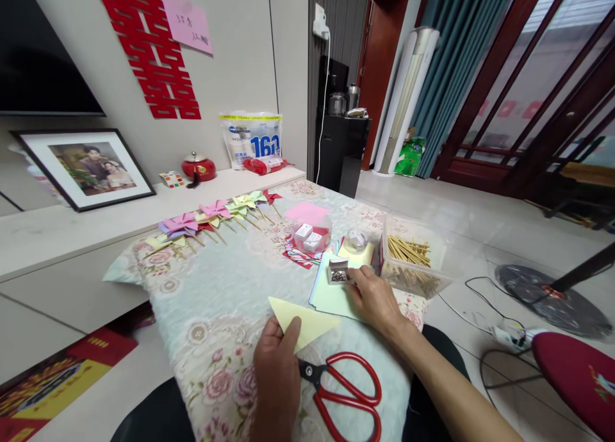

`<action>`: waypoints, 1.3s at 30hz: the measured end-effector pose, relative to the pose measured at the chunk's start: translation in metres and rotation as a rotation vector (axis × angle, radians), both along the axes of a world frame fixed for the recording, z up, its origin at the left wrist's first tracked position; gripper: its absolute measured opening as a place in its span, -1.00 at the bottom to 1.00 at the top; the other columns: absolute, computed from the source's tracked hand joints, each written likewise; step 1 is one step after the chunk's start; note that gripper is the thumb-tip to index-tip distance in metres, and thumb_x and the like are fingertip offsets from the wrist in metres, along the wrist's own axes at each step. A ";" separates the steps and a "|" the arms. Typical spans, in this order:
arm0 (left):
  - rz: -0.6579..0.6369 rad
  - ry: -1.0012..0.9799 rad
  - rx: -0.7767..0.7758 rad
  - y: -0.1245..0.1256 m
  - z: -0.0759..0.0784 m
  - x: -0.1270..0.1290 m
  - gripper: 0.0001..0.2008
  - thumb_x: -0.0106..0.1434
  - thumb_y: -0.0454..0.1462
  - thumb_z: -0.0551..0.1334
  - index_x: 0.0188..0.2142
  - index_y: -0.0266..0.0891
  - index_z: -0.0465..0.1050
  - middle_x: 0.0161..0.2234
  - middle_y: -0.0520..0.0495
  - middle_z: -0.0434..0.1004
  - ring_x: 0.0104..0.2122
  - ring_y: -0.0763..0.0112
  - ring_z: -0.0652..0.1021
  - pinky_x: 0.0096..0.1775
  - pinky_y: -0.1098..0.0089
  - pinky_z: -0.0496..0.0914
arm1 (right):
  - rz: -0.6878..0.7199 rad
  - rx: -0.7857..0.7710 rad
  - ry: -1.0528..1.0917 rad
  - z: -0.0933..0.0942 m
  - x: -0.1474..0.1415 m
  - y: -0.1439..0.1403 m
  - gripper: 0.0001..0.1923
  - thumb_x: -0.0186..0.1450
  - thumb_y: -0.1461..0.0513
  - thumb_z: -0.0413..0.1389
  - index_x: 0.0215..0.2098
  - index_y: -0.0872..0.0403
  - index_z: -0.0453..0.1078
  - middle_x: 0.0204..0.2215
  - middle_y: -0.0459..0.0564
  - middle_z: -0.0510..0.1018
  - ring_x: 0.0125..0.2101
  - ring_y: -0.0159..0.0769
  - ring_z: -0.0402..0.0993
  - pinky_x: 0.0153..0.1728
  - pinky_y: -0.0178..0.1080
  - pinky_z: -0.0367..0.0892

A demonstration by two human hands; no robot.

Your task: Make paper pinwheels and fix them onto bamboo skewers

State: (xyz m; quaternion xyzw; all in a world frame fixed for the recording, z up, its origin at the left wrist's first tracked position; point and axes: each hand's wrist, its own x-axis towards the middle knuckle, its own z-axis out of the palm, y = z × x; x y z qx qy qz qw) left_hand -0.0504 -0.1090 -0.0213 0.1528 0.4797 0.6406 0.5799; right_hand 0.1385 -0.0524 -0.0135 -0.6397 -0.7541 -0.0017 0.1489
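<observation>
We see the left hand [276, 371] at about 6 o'clock on the bench [216, 301], its grip pinched on the near corner of a folded yellow paper triangle [302, 320]; the thumb lies on top and the paper points away toward 2 o'clock, resting flat on the flowered cloth. Just to the right of that hand, at 5 o'clock, lie red-handled scissors [343, 391], blades toward the hand, touching neither hand.

The right hand [375, 298] reaches forward at 3 o'clock, its fingertips together at the edge of a small open box of pins [339, 274]; we cannot tell whether a pin is caught between them. The box sits on a stack of pale green and blue sheets [331, 294].

Beyond, at 1 o'clock, stands a clear tub of wooden sticks [410, 256], and beside it a small round clear container [356, 239]. At 12 o'clock a clear tub with a pink paper on top [310, 227] holds small white boxes. A row of finished paper pinwheels on sticks [216, 218] runs along the far left edge, at 10 to 11 o'clock.
</observation>
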 end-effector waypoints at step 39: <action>0.178 0.150 -0.019 -0.003 0.004 -0.010 -0.71 0.01 -0.21 0.39 -0.26 -0.22 0.47 -0.38 0.00 0.66 -0.39 0.29 0.61 -0.31 0.36 0.49 | 0.161 0.076 -0.161 -0.023 -0.031 -0.028 -0.87 0.34 0.35 0.09 -0.37 0.11 0.43 -0.37 0.07 0.51 -0.34 -0.18 0.37 -0.31 -0.19 0.13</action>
